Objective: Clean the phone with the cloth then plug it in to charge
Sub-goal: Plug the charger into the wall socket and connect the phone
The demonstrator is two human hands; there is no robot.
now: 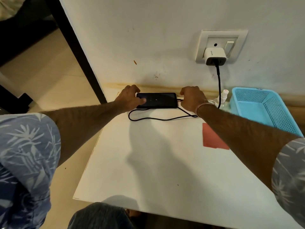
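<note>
Phone in curled left hand, cable plug in curled right hand

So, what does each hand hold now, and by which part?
The left hand grips the phone by its left end, thumb on the screen. The right hand pinches the cable at its plug, at the phone's right end.

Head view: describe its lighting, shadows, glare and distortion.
Head view: soft, even indoor light, with blurry arm shadows on the table and a rounded one at its near edge; head view: no strong glare, the phone looks dim between the left hand gripping it and the right hand pinching the cable; head view: wide-angle stretch enlarges the sleeves at the corners.
</note>
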